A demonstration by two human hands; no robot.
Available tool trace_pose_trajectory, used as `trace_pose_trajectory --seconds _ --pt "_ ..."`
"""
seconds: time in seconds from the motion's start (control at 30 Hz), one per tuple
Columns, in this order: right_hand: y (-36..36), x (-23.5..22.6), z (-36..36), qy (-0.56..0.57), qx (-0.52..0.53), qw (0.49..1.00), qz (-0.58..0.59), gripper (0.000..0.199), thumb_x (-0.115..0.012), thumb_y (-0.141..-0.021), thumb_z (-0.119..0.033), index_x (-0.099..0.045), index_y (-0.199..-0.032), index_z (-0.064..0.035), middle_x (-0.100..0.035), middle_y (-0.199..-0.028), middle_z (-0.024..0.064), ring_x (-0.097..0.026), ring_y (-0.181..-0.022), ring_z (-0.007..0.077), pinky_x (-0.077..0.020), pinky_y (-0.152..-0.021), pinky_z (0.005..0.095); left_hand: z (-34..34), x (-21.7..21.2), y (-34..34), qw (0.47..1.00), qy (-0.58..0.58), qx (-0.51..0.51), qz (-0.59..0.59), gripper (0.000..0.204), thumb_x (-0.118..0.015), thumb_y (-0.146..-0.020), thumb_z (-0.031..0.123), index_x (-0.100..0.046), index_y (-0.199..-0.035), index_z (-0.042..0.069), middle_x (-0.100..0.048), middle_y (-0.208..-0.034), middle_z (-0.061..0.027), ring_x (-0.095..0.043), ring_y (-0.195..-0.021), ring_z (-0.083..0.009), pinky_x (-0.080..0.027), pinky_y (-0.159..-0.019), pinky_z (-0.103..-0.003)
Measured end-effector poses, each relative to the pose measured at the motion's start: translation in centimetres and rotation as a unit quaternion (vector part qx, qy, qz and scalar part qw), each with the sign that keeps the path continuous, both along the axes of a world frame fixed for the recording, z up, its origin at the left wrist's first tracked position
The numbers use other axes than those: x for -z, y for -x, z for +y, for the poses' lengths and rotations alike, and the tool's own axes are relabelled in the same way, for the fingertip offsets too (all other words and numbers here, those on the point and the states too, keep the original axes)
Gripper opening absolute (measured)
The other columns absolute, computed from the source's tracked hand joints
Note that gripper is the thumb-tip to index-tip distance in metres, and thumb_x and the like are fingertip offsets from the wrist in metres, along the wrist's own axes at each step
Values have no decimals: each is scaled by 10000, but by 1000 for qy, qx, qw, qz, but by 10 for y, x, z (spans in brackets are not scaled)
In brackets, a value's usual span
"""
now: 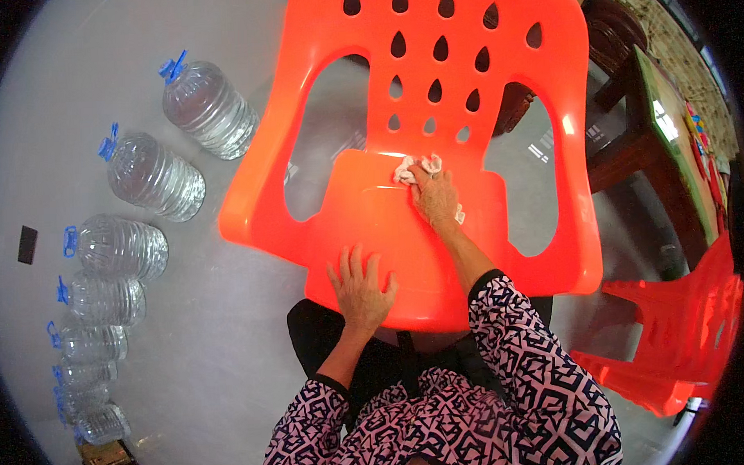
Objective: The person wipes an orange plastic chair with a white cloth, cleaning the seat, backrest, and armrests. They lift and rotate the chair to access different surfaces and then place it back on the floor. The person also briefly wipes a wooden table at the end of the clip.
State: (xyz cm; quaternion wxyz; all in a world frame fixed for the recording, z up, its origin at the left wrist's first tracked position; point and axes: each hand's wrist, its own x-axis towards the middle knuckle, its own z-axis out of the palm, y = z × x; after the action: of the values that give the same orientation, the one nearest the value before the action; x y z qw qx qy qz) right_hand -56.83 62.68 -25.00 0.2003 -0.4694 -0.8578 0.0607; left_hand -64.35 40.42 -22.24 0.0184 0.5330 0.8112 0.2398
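An orange-red plastic armchair (406,256) faces me, its backrest pierced with several teardrop holes. My right hand (436,199) is closed over a crumpled white cloth (404,171), pressing it to the back of the seat where it meets the backrest. Bits of the cloth stick out past the fingers and beside the wrist. Flat on the seat's front left part lies my left hand (362,294), fingers spread and holding nothing.
Several large clear water bottles with blue caps (212,111) stand in a curved row on the grey floor (220,336) at left. A red plastic chair (678,328) is at the right, below a dark wooden table (672,148). A small wooden piece (110,461) sits at lower left.
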Motion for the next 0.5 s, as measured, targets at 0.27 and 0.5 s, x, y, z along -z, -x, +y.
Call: trace_pose_trajectory --seconds 0.27,0.5 --pt "-39 -20 -63 119 -189 974 -26 424 -647 -766 -130 -615 -1163 -278 -574 -1268 68 -535 -1037 345 -499 -811 441 0 3 0 1000 -3 -6 -8 444 -659 -759 332 -592 -1112 72 -458 -1317 -164 -338 -1312 -358 -210 -1056 -637" --pt "-20 -15 -70 105 -208 971 53 385 -638 -776 -158 -595 -1156 -201 -610 -1178 105 -564 -947 376 -504 -783 471 -3 1 0 1000 -6 -7 -18 448 -667 -755 341 -601 -1105 69 -462 -1320 -163 -351 -1306 -359 -217 -1051 -635"
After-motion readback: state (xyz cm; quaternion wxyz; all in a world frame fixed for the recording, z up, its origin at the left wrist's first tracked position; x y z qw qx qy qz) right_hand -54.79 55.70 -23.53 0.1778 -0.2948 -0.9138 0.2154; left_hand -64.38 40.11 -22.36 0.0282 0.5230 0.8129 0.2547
